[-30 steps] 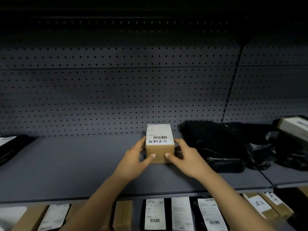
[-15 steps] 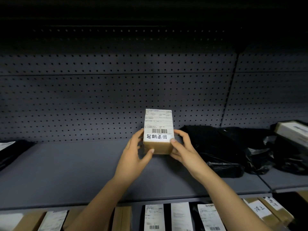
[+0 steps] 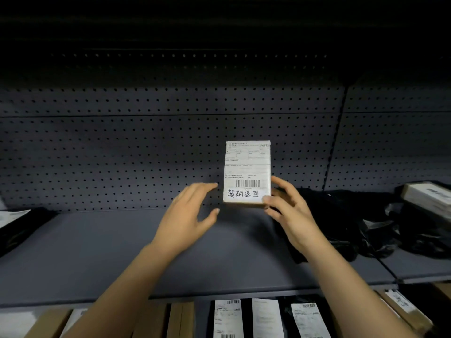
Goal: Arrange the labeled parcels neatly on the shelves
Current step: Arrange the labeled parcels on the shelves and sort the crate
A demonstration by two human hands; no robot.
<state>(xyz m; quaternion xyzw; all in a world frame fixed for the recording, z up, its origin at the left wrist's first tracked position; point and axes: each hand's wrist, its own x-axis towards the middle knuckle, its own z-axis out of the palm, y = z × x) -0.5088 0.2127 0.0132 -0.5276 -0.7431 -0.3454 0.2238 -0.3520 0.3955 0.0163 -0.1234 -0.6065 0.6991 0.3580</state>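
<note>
A small cardboard parcel (image 3: 247, 172) with a white shipping label, a barcode and handwritten characters stands on end at the back of the grey shelf (image 3: 102, 245), its label facing me. My right hand (image 3: 288, 211) grips its lower right edge, thumb on the front corner. My left hand (image 3: 188, 215) hovers just left of the parcel with fingers spread and relaxed, not touching it.
Black plastic mailer bags (image 3: 341, 215) lie heaped on the shelf right of the parcel, with a labeled box (image 3: 429, 196) on top at far right. Another dark bag (image 3: 22, 225) lies at far left. Several labeled parcels (image 3: 227, 318) fill the shelf below. Perforated back panel (image 3: 122, 154) behind.
The parcel was tipped up from lying flat to standing on end against the back. My left hand let go of it and drew slightly away to the left.
</note>
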